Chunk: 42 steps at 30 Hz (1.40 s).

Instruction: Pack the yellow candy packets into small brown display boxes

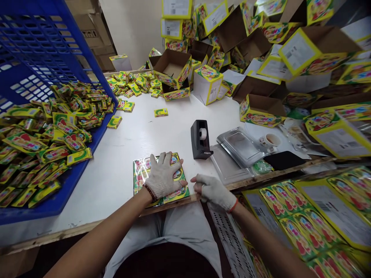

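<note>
My left hand (164, 175), in a white knit glove with bare fingertips, lies spread flat on a shiny, clear-covered pack (139, 177) of small yellow-green printed boxes at the table's front edge. The hand hides the middle of the pack. Just right of the pack is my right hand (216, 191), gloved the same way. Its fingers are curled, with thumb and forefinger close together; whatever they hold, if anything, is too small to make out. A black tape dispenser (198, 141) with a roll in it stands beyond the hands, slightly to the right.
A blue crate (98, 112) full of small boxes tilts at the left. More small boxes (139, 83) lie behind. Open cartons (174, 67) pile up at the back right. Clear plastic trays (242, 144) and a cup (269, 142) sit right; packed boxes (292, 208) stand below.
</note>
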Available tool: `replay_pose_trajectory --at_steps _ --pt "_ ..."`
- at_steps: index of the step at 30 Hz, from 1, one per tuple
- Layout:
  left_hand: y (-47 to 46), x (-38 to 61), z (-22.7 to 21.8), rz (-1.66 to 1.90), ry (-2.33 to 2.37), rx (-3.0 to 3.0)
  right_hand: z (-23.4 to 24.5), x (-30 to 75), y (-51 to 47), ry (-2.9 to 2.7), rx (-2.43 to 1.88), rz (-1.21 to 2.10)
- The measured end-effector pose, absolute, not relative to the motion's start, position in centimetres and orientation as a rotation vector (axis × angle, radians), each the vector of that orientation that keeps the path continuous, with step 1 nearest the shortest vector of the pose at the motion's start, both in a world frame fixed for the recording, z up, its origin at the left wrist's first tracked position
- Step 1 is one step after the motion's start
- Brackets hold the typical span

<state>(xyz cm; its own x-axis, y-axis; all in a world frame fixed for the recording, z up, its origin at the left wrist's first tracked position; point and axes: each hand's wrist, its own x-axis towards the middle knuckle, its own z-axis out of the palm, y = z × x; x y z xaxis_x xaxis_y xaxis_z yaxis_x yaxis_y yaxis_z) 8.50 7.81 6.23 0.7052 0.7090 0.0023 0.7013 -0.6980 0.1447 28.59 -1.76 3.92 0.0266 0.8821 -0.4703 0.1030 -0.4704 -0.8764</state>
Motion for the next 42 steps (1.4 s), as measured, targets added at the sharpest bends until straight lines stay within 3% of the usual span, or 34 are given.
replay_pose_trajectory --at_steps 4,6,13,19,25,30,34,42 --pt "7.7 8.6 6.2 0.045 1.169 2.766 5.7 34.7 2.1 -1.059 -2.022 0.707" --pt "7.7 8.5 6.2 0.031 1.173 2.772 5.9 36.6 4.0 -1.118 -2.122 0.507" --pt "7.6 8.5 6.2 0.029 1.195 2.800 4.6 35.2 6.9 -1.220 -2.125 0.502" --pt "7.7 8.5 6.0 0.052 1.183 2.809 4.1 33.2 3.2 -1.050 -2.052 0.361" --pt "7.7 8.5 5.9 0.081 1.167 2.829 1.2 31.9 1.0 -0.779 -1.854 0.778" --pt "7.7 8.5 6.1 0.072 1.176 2.820 -1.0 32.2 1.4 -0.744 -1.882 0.905" --pt "7.6 8.4 6.2 0.062 1.173 2.807 1.1 32.9 0.3 -0.910 -1.833 1.116" --pt "7.6 8.5 6.5 0.024 1.180 2.781 6.6 31.4 6.2 -1.775 -1.318 1.712"
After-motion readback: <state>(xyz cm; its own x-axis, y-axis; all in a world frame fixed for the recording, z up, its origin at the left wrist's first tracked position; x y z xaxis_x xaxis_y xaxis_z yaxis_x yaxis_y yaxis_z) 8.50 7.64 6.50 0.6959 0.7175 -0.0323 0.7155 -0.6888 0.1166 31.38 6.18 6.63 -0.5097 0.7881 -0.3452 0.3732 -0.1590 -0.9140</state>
